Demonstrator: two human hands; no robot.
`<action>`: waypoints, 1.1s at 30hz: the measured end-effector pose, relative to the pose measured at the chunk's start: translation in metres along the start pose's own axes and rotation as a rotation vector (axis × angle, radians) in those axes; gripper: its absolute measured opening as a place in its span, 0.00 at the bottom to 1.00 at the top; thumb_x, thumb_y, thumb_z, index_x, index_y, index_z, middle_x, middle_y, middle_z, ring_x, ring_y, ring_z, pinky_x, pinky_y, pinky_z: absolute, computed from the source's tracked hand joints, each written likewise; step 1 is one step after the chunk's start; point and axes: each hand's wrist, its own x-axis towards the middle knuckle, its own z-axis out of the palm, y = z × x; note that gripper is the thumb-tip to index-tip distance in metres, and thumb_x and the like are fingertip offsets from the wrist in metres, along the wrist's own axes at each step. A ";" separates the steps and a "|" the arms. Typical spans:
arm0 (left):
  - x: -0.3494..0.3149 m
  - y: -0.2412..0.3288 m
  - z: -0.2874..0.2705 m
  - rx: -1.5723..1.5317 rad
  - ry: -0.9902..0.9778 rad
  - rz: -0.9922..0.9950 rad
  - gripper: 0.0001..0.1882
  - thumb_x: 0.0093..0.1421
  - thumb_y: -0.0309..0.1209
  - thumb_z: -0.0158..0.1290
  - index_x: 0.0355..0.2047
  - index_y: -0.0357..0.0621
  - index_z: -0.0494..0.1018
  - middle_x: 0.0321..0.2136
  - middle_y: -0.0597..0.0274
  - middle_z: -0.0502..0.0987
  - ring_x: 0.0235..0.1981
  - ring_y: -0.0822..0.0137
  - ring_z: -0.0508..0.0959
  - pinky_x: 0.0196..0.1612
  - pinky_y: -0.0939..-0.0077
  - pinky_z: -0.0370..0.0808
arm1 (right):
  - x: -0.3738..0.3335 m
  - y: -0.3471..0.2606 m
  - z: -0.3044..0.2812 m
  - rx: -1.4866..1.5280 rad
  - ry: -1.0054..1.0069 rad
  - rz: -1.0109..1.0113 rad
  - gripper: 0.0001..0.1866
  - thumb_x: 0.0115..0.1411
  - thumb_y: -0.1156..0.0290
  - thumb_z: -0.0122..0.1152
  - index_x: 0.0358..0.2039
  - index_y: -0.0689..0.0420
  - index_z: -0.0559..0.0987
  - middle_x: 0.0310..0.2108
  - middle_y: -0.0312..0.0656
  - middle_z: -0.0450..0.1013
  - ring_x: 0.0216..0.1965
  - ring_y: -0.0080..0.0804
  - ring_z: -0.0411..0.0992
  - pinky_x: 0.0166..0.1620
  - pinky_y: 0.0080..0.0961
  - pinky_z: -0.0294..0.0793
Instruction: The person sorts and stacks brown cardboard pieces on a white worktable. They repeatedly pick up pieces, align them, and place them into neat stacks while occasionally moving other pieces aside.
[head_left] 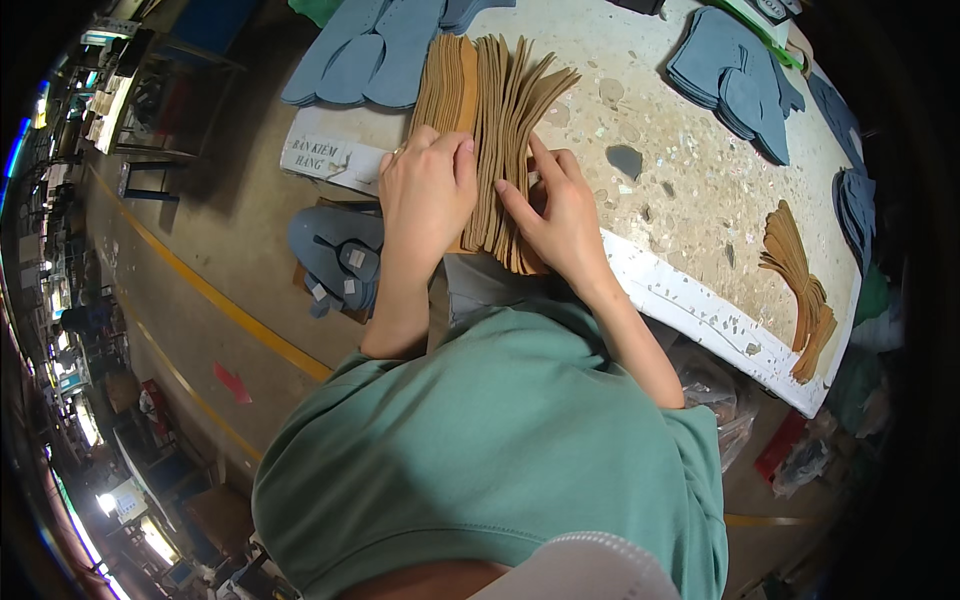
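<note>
A thick row of tan leather-like strips (488, 150) stands on edge at the table's near edge, its far ends fanning out to the right. My left hand (428, 185) is closed against the row's left side, fingers curled, thumb along the strips. On the other side, my right hand (555, 210) holds the looser strips, its thumb pressing their near part and its index finger bent behind them. Some of the fingertips are hidden by the strips and the hands. An orange-tan face shows along one strip (467, 105) beside the left thumb.
Blue-grey cut pieces (365, 55) lie beyond the row at left, with another stack (725, 75) at far right. A tan bundle (795, 275), narrowed in its middle, rests on the worn table (640, 210). More blue-grey pieces (335, 250) sit below the table's left edge.
</note>
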 end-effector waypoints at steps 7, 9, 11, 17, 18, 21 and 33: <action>0.002 0.004 0.008 0.021 0.000 0.031 0.13 0.62 0.36 0.50 0.35 0.39 0.78 0.32 0.50 0.74 0.34 0.47 0.77 0.42 0.58 0.73 | 0.003 -0.002 0.003 -0.068 0.053 -0.057 0.36 0.52 0.61 0.64 0.57 0.70 0.67 0.37 0.55 0.69 0.32 0.49 0.74 0.37 0.38 0.76; -0.001 0.007 0.011 0.044 0.023 0.090 0.14 0.61 0.36 0.50 0.36 0.37 0.77 0.33 0.49 0.73 0.34 0.47 0.77 0.42 0.58 0.73 | 0.003 -0.001 0.001 -0.076 0.052 -0.051 0.35 0.52 0.62 0.63 0.57 0.70 0.67 0.37 0.56 0.69 0.32 0.50 0.74 0.36 0.39 0.76; -0.005 0.011 0.014 0.096 0.103 0.193 0.15 0.61 0.37 0.52 0.37 0.36 0.76 0.34 0.48 0.73 0.35 0.47 0.77 0.42 0.57 0.74 | 0.003 -0.001 0.000 -0.103 0.063 -0.031 0.33 0.53 0.64 0.61 0.56 0.70 0.68 0.38 0.57 0.70 0.31 0.52 0.74 0.36 0.40 0.76; -0.002 0.017 0.023 0.013 -0.027 0.037 0.26 0.59 0.39 0.56 0.54 0.41 0.66 0.33 0.46 0.79 0.35 0.46 0.79 0.37 0.57 0.76 | 0.006 0.003 0.005 -0.130 0.098 -0.071 0.31 0.54 0.68 0.58 0.56 0.70 0.68 0.37 0.59 0.71 0.32 0.55 0.74 0.36 0.40 0.76; 0.000 0.017 0.024 -0.004 -0.019 0.025 0.26 0.59 0.39 0.56 0.55 0.43 0.65 0.34 0.45 0.79 0.35 0.46 0.79 0.37 0.57 0.76 | 0.006 0.007 0.003 -0.100 0.084 -0.074 0.30 0.55 0.69 0.57 0.57 0.70 0.67 0.38 0.58 0.71 0.32 0.52 0.75 0.37 0.38 0.76; 0.001 0.012 0.020 0.005 -0.040 0.095 0.31 0.58 0.35 0.56 0.61 0.54 0.61 0.38 0.47 0.78 0.37 0.48 0.79 0.37 0.58 0.76 | 0.006 0.023 -0.009 0.133 0.051 -0.024 0.29 0.56 0.71 0.56 0.58 0.70 0.66 0.41 0.55 0.73 0.33 0.42 0.76 0.39 0.32 0.76; 0.041 -0.003 -0.024 -1.081 -0.464 0.125 0.21 0.62 0.22 0.49 0.56 0.36 0.68 0.54 0.57 0.72 0.49 0.74 0.74 0.52 0.78 0.72 | -0.017 0.026 -0.078 0.793 -0.127 0.111 0.22 0.63 0.75 0.53 0.59 0.58 0.71 0.56 0.40 0.69 0.50 0.22 0.70 0.52 0.20 0.69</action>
